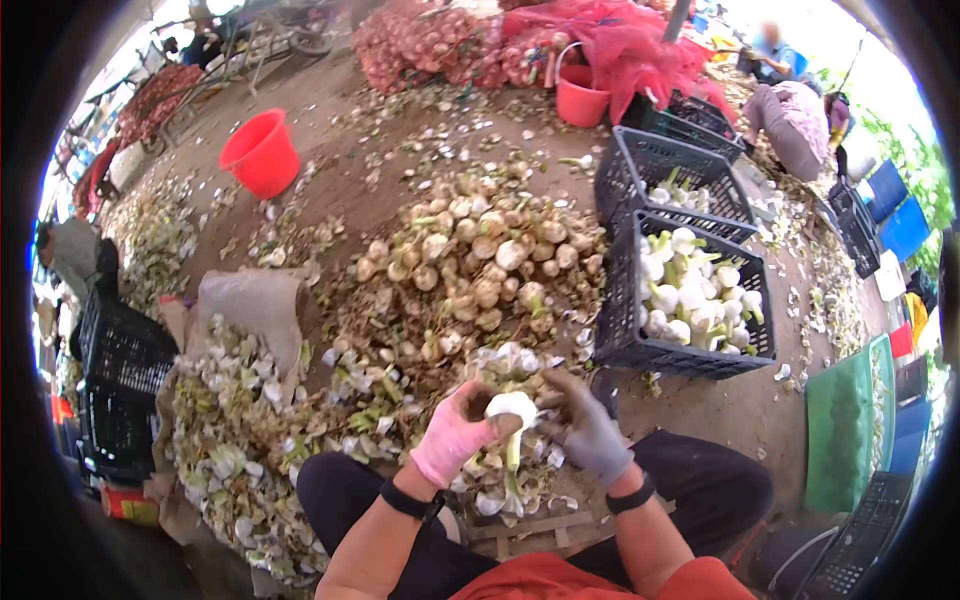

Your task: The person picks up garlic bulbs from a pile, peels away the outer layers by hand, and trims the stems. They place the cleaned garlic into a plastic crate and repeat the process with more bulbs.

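Note:
My left hand (462,432), in a pink glove with dirt-darkened fingers, is closed around a white garlic bulb (512,406) whose pale green stem points down toward my lap. Its skin looks clean and bright. Close by on the other side is my right hand (592,428) in a grey, soiled glove, its fingers apart and the fingertips right at the bulb's edge. In front of both hands lies a heap of brownish, unpeeled garlic bulbs (490,250). Loose peelings (235,450) lie thick below and to the left of my hands.
To the right, a black crate (625,345) holds clean garlic bulbs (690,300), with another crate (620,165) behind it. Red buckets (262,155) and net sacks of garlic (430,45) stand farther back. A green tub (835,430) is at right; another person (790,120) crouches beyond.

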